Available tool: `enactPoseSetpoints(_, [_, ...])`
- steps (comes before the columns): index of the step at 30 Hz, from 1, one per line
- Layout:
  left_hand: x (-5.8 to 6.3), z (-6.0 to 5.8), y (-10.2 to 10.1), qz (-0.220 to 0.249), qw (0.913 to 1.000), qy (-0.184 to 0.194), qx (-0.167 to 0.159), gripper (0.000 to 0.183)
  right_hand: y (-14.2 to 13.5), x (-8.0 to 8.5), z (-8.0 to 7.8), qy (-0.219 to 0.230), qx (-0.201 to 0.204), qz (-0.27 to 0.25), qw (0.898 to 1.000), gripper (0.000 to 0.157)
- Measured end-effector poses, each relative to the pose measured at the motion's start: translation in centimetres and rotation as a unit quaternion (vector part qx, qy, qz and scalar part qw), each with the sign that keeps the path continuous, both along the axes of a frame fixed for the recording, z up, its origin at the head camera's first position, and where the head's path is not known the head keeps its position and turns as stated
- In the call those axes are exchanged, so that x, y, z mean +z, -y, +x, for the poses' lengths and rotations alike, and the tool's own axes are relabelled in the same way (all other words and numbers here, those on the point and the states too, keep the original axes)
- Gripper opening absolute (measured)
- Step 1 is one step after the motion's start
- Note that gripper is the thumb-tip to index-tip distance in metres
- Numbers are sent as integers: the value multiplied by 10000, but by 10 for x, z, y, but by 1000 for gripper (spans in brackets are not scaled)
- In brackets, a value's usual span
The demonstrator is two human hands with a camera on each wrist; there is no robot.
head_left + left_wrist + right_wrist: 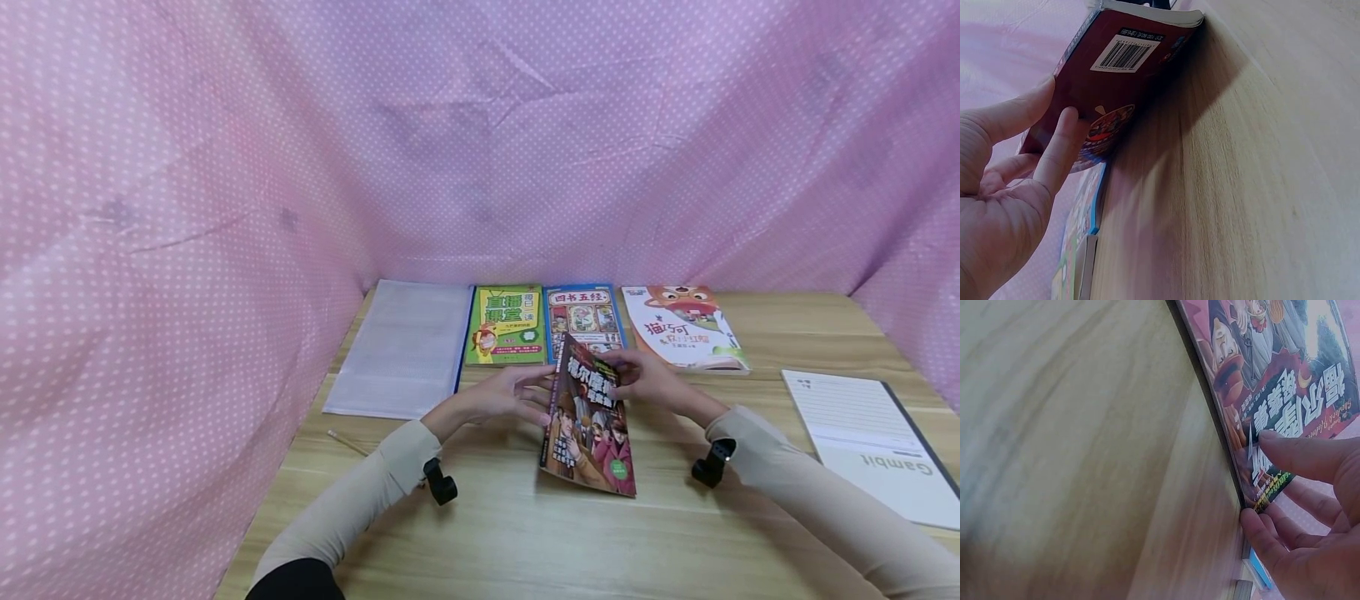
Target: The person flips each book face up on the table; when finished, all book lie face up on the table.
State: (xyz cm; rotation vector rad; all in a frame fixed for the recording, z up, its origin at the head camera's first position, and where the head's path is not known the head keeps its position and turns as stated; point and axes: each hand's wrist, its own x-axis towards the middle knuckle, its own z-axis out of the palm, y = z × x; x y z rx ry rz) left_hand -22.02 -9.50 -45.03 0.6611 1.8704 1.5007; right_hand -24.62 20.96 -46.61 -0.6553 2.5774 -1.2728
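A dark paperback book with a comic-style cover is held tilted over the table's middle, spine side raised. My left hand grips it at the spine; in the left wrist view its thumb lies at the spine and fingers touch the dark red back cover, which carries a barcode. My right hand pinches the book's upper right corner. The right wrist view shows that thumb on the front cover, with the other fingers at the edge and partly hidden behind it.
Along the back lie a white mesh pouch, a green book, a blue book and a white book. At right is a lined notepad. A pencil lies by the left forearm. A pink dotted curtain hangs behind.
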Motion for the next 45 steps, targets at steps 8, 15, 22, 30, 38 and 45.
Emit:
enactPoseSetpoints(8, [-3,-3,4,-154,9993,-321,64,79,1,3,2,-21,46,44,10000,64])
enactPoseSetpoints(15, [-5,-5,6,-417,9975,-414,395,72,0,4,2,51,74,13,10000,65])
enactPoseSetpoints(22, [-10,-9,5,-599,9937,-333,891,60,0,3,1,148,86,50,9998,64])
enactPoseSetpoints(30, [-14,-8,7,-515,9889,-188,1382,45,-1,-1,-3,124,65,203,9997,64])
enactPoseSetpoints(38, [-20,-10,6,-372,9834,146,1769,52,0,-3,-4,51,66,349,9994,63])
enactPoseSetpoints(45, [-25,-10,5,-350,9796,284,1960,55,1,-3,-4,101,-1,534,9985,62])
